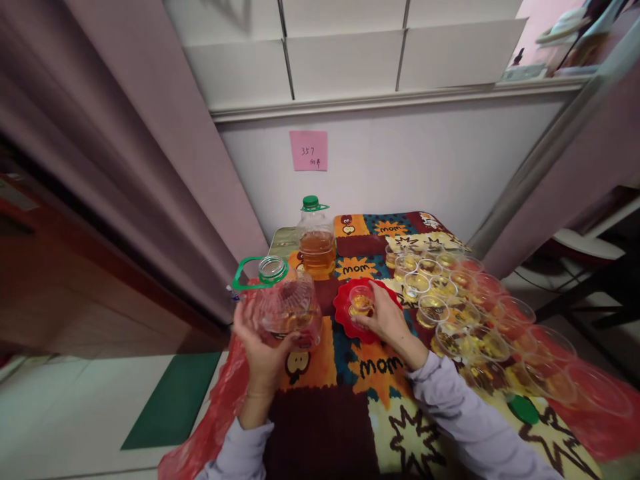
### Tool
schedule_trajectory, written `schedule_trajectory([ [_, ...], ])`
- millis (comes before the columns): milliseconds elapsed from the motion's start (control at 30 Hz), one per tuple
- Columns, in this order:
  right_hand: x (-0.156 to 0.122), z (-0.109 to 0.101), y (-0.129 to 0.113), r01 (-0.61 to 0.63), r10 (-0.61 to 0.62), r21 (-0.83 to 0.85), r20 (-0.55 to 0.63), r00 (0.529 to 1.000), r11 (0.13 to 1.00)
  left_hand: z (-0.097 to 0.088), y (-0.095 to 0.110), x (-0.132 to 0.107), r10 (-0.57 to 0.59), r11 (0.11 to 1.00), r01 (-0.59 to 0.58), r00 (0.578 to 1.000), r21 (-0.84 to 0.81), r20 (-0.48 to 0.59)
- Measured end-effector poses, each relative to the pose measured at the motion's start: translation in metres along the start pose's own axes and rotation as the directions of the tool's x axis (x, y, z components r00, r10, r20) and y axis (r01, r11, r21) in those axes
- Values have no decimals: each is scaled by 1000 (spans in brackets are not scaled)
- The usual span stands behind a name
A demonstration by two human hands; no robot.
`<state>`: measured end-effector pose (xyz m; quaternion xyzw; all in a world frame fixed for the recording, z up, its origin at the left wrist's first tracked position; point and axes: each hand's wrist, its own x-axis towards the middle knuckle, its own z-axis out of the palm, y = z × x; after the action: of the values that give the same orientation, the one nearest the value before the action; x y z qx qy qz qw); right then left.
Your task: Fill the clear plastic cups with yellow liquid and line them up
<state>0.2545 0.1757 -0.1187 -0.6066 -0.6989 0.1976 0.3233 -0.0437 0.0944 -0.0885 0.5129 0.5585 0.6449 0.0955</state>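
Observation:
My left hand (265, 353) is wrapped round the lower side of a clear plastic jug (293, 307) with a green handle ring and an uncapped mouth. Some liquid shows low inside the jug, which looks close to upright. My right hand (383, 313) grips a small clear plastic cup (361, 300) holding a little yellow liquid. That cup is over a red scalloped plate (345, 323); whether its base touches the plate I cannot tell. Many similar cups (433, 310) with yellow liquid stand in rows to the right of my right hand.
A second jug (317, 250), green-capped and partly filled with amber liquid, stands behind the first. A loose green cap (523, 409) lies at the right front. The table has a patterned cloth (320, 427), with red plastic sheeting (200, 427) at its left edge. A wall (400, 160) rises behind.

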Motion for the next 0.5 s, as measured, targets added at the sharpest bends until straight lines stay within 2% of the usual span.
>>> schedule_trajectory([
  [67,-7,-9,7,60,-58,22,-89,994,998,-11,14,-14,108,989,-88,979,121,-170],
  [100,-12,-13,12,86,-82,28,-137,987,996,-14,22,-27,188,968,-148,963,203,-195],
  [133,-18,-17,17,104,-97,29,-178,979,994,-15,29,-42,257,940,-221,960,259,-115],
  [167,-25,-19,21,111,-104,22,-209,972,994,-13,36,-57,315,912,-306,949,274,12],
  [200,-31,-20,25,107,-101,11,-226,969,994,-8,42,-72,350,887,-386,920,252,178],
  [233,-37,-19,28,96,-94,-2,-231,968,995,1,47,-85,357,865,-444,872,234,336],
  [267,-42,-18,30,83,-84,-14,-224,971,996,12,50,-95,359,840,-492,819,227,448],
  [300,-45,-17,32,73,-76,-20,-209,975,997,25,50,-101,368,817,-533,775,220,513],
  [367,-44,-14,30,68,-70,-19,-177,982,998,51,46,-105,374,753,-605,717,259,588],
  [433,-33,-14,24,91,-92,-14,-150,984,996,73,36,-101,378,619,-714,637,328,672],
  [500,-16,-14,15,130,-131,-14,-104,986,991,88,26,-94,354,587,-732,616,346,703],
])
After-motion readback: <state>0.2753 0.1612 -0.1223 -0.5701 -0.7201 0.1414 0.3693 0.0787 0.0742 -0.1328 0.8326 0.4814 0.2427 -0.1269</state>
